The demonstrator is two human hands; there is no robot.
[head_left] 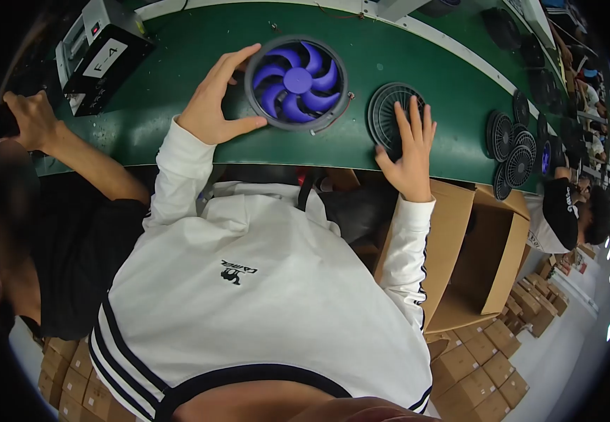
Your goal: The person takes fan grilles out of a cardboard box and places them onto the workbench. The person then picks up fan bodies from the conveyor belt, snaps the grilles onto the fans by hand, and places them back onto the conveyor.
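Observation:
A round fan (297,80) with purple blades and a dark grey ring frame lies on the green work surface. My left hand (213,102) spans the left side of its ring, thumb at the lower rim and index finger at the upper. A short wire shows at the fan's lower right edge. To the right of it lies a round black fan grille (382,116). My right hand (412,151) rests over the grille's right part with fingers spread and stretched out, hiding some of it.
A black device labelled F-4 (104,63) stands at the left, beside a co-worker's hand (34,119). Several black grilles (519,158) lie at the right of the green table (206,28). An open cardboard box (446,246) sits below the table edge. Another person (565,214) works farther right.

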